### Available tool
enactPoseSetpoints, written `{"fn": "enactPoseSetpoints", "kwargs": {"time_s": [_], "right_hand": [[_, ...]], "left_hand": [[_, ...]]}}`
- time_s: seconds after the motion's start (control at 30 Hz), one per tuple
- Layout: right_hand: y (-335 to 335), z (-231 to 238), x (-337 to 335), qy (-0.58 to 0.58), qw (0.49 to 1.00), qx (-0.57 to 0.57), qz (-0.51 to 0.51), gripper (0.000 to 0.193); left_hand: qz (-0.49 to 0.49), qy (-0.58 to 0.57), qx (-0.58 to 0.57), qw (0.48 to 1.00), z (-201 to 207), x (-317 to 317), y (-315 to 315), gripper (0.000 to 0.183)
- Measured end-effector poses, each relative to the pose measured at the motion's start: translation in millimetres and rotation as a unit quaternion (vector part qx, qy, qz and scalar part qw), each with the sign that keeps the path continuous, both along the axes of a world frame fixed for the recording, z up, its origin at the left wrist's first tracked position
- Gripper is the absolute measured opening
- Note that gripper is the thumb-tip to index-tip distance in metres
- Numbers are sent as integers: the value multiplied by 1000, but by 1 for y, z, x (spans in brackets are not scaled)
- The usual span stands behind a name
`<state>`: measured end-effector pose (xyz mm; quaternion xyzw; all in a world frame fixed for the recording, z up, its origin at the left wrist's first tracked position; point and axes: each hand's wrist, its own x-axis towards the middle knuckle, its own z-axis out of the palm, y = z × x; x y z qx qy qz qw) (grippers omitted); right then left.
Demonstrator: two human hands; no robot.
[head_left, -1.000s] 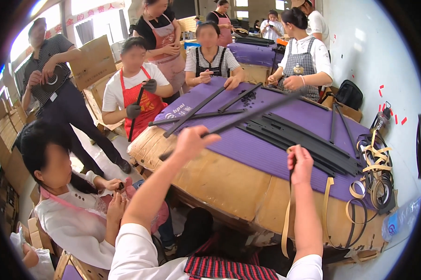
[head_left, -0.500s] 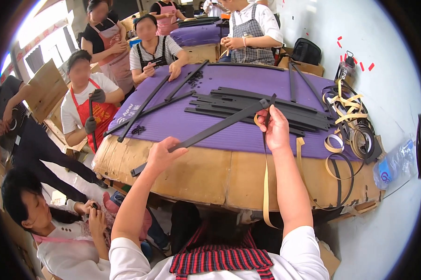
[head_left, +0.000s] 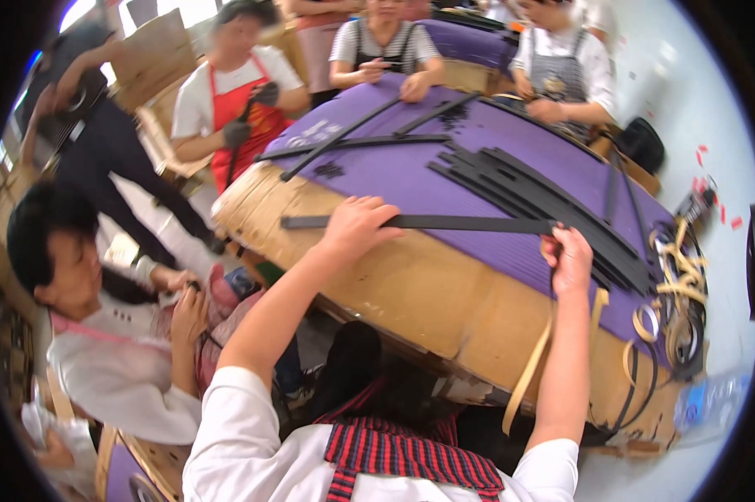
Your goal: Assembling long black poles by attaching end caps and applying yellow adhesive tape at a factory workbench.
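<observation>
A long black flat bar [head_left: 469, 222] lies level across in front of me, over the near side of the table. My left hand [head_left: 360, 227] is closed around it toward its left end. At the bar's other end, my right hand [head_left: 570, 258] pinches the tip with curled fingers. From below that hand hangs a strip of tape [head_left: 529, 381] with a pale yellow side, curving down past the table's edge. Whether the tape sticks to the bar is hidden by my fingers. Beyond it, a stack of similar black bars [head_left: 545, 201] rests on the purple mat [head_left: 469, 255].
Tangled tape rolls [head_left: 683, 289] sit at the mat's right end, near a plastic bottle [head_left: 712, 400]. Crossed bars [head_left: 352, 146] and small black pieces [head_left: 329, 170] lie at the far left. A seated person [head_left: 126, 351] is close on my left; others work around the cardboard-covered table [head_left: 377, 276].
The view has swung left. The bar has gone from slanting up to the right to nearly level. Both hands keep hold of it, and the right has come lower with the tape.
</observation>
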<state>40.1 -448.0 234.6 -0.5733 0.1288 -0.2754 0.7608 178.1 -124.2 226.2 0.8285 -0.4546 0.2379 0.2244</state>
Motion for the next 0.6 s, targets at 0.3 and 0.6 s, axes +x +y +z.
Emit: {"fn": "enactPoseSetpoints", "kwargs": {"time_s": [0.3,0.6], "right_hand": [[16,-7,11,193,974,-118,19,10],[13,7,3,134,960,-206,-137,20]], "left_hand": [[51,72,-57,994,-19,-4,17,30],[42,77,-83,993,-22,-1,8,29]]}}
